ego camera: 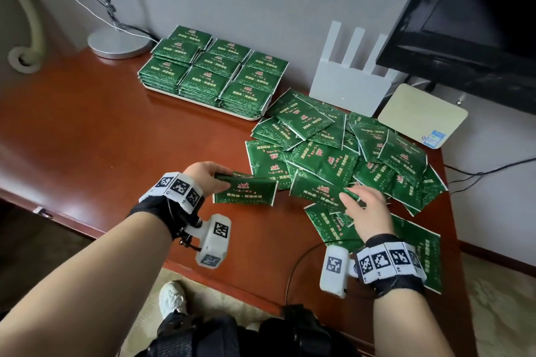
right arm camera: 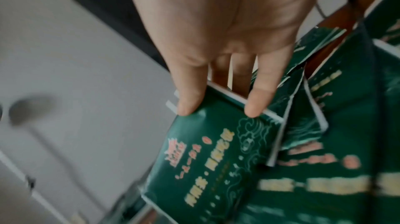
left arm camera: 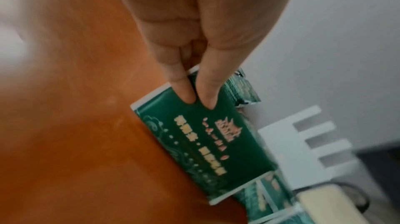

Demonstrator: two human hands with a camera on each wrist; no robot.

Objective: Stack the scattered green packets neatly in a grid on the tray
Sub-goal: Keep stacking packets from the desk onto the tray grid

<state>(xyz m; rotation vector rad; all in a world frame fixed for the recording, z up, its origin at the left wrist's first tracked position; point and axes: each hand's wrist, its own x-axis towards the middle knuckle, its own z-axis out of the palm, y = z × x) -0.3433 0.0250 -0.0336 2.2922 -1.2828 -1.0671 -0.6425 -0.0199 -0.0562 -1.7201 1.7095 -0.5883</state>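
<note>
A white tray (ego camera: 203, 104) at the back of the desk carries stacked green packets (ego camera: 214, 72) in a three-by-three grid. Many loose green packets (ego camera: 362, 153) lie scattered on the right. My left hand (ego camera: 220, 175) pinches one green packet (ego camera: 245, 190) by its short end, just above the wood left of the pile; the left wrist view shows my left hand (left arm camera: 199, 103) on that packet (left arm camera: 205, 142). My right hand (ego camera: 352, 197) grips the edge of another packet (ego camera: 316, 191) in the pile. In the right wrist view my right hand (right arm camera: 218, 108) has thumb and one finger on this packet's (right arm camera: 205, 159) face, the others behind.
A white router (ego camera: 345, 87) with three antennas and a beige box (ego camera: 420, 116) stand behind the pile, under a black monitor (ego camera: 470, 23). A lamp base (ego camera: 119, 43) sits left of the tray. Bare red-brown desk (ego camera: 116, 139) spreads left of my hands.
</note>
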